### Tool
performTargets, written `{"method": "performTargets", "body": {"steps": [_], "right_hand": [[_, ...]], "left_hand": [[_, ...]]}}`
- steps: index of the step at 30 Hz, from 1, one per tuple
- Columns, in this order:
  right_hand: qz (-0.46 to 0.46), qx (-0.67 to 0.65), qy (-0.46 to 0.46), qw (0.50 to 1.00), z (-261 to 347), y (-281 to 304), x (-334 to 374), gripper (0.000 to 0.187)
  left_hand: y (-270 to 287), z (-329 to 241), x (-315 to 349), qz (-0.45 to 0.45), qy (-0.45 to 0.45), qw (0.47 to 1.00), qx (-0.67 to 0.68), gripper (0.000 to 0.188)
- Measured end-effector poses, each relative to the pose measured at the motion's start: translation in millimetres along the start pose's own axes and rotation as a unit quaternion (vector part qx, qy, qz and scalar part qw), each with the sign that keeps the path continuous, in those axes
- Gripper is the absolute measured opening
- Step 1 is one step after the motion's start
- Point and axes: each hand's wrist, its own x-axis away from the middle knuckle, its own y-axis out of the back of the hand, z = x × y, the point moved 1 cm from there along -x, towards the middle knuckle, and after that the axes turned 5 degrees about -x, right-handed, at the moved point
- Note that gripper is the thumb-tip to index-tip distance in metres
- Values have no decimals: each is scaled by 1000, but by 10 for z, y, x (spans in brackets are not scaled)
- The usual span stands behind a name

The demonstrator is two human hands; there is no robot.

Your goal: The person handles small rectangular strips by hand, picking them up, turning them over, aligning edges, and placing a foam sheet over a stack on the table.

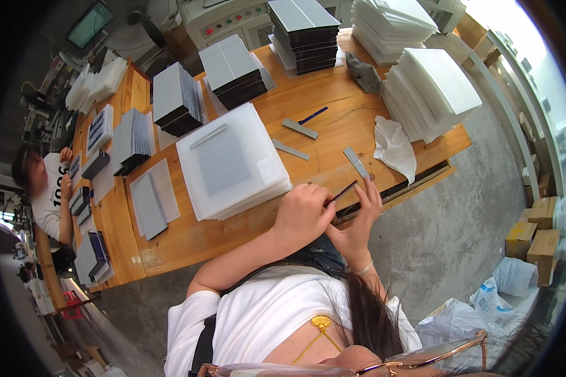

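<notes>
A thin dark strip (344,191) is in my hands just off the table's front edge. My left hand (303,217) is closed, pinching the strip's near end. The raised fingertips of my right hand (358,220) meet its far end, with the thumb close to my left fingers. Just beyond my right fingertips lies a narrow grey bar (355,163). Two similar bars, one nearer (290,149) and one farther (300,128), rest on the wood beside a blue pen (313,115). Left of my hands is a pile of translucent white sheets (271,138), a pale bar on top.
Stacks of grey panels (233,63) line the wooden table's (321,91) far side. White sheet stacks (431,94) and crumpled white paper (395,149) are at the right. Another person (50,188) works at the left end. Cartons (543,248) and plastic bags (484,308) are on the floor.
</notes>
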Motion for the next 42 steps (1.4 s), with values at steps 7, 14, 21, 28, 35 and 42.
{"method": "performTargets", "body": {"steps": [7, 14, 21, 28, 35, 42], "right_hand": [[3, -458, -134, 879, -9, 237, 5, 30], [49, -533, -182, 825, 70, 209, -54, 24], [46, -541, -219, 811, 31, 217, -36, 17], [59, -558, -203, 802, 63, 213, -68, 16], [109, -558, -237, 787, 7, 269, -97, 16], [107, -542, -201, 809, -5, 257, -114, 16]], "left_hand": [[160, -85, 63, 67, 164, 834, 523, 12], [155, -73, 88, 32, 134, 846, 516, 15], [194, -86, 82, 51, 154, 828, 536, 19], [200, -11, 101, 113, 186, 842, 494, 16], [171, 21, 104, 96, 197, 836, 503, 13], [156, 22, 106, 85, 170, 852, 488, 12]]}}
